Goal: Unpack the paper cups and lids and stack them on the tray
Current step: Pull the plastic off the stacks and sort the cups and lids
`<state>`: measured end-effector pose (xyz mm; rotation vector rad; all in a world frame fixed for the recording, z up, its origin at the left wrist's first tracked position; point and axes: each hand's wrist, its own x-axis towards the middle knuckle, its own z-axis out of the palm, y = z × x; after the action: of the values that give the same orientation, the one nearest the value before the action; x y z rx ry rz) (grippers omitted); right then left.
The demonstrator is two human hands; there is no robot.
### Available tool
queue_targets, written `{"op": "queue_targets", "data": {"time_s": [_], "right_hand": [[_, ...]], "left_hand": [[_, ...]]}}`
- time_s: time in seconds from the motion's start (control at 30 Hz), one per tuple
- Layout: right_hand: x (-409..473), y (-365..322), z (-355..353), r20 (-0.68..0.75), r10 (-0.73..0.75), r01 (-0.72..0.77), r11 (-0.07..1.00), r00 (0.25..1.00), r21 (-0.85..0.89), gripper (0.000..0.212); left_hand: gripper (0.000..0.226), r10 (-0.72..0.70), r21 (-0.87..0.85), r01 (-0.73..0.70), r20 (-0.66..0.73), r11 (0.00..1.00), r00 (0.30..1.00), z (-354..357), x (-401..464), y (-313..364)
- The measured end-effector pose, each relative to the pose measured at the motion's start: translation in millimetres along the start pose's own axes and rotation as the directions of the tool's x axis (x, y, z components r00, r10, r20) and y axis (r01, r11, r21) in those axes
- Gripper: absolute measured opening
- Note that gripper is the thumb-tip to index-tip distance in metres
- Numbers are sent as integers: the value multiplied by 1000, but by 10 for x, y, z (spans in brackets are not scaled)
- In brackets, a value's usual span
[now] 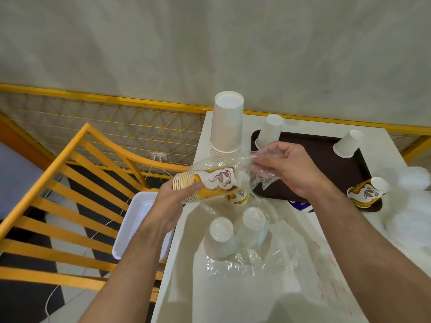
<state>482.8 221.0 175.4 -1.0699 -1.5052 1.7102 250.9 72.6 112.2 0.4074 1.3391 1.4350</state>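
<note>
Cups are featherlight: your left hand [173, 201] grips the yellow printed paper-cup stack [205, 184] mid-sleeve, right hand [286, 169] pinches the slippery clear plastic wrap [235, 164]. Squeeze gently, they'll crush.

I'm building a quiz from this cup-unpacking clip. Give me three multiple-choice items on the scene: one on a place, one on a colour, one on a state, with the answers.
1. Where does the tall stack of white cups stand?
A. On the table, left of the tray
B. On the chair
C. In the white bin

2. What colour is the tray?
A. White
B. Dark brown
C. Yellow

3. What is the right hand doing?
A. Resting flat on the table
B. Lifting a lid
C. Pinching the clear plastic wrap

Answers:
1 A: the stack stands upturned on the white table, beside the tray's left edge.
2 B: its bare surface is dark brown.
3 C: its fingers hold the wrap at the end of the printed cup stack, which the left hand grips.
</note>
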Motion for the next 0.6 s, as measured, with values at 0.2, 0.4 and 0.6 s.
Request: {"op": "queue_targets", "data": {"time_s": [0.2, 0.4, 0.6], "right_hand": [[50, 117, 241, 145, 187, -163, 974, 972, -158, 29], [85, 214, 518, 125, 156, -116, 953, 980, -278, 30], [196, 221, 706, 90, 120, -68, 891, 989, -448, 22]], "left_hand": [[67, -70, -169, 65, -29, 984, 997, -134, 75, -217], [51, -115, -52, 110, -126, 993, 985, -80, 229, -325], [26, -145, 144, 157, -90, 977, 985, -273, 402, -486]]}}
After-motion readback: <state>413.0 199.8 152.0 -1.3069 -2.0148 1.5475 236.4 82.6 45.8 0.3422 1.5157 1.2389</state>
